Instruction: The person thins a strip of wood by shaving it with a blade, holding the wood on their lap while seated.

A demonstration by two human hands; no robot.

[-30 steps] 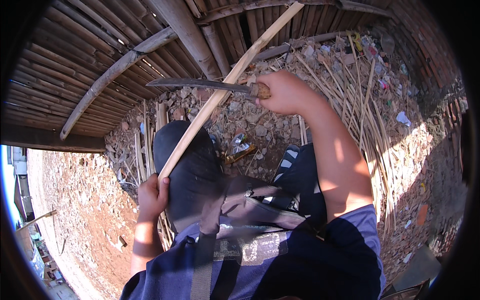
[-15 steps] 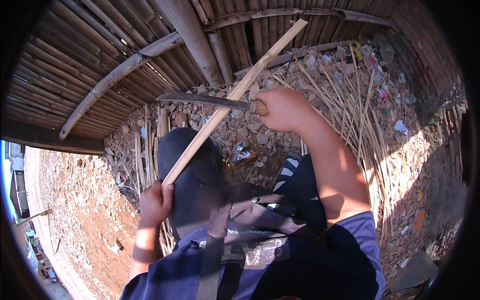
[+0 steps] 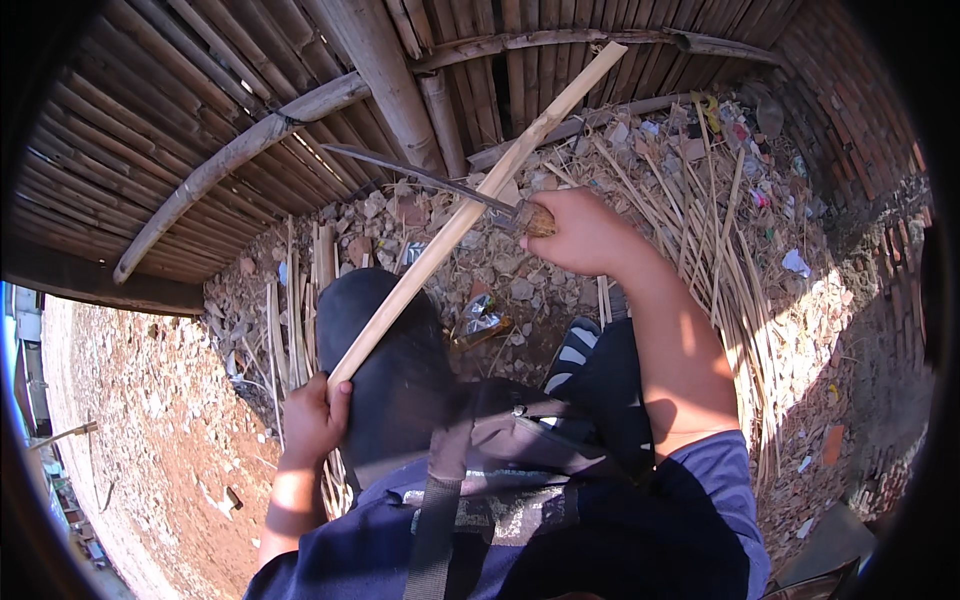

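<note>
I see the left hand [image 3: 316, 415] grasping a split bamboo strip [image 3: 420, 272], slanting up past the right hand [image 3: 582, 232], which clenches a machete [image 3: 430, 179] across it. Likely light, stiff, splintery; I'd hold the near end.

From here, the left hand [image 3: 315, 412] covers the lower end of the wooden strip [image 3: 416, 285]; the right hand [image 3: 588, 232] hides part of the knife handle [image 3: 537, 219]. Right of both, a pink scrap [image 3: 760, 198], perhaps plastic, is too small to tell.
</note>
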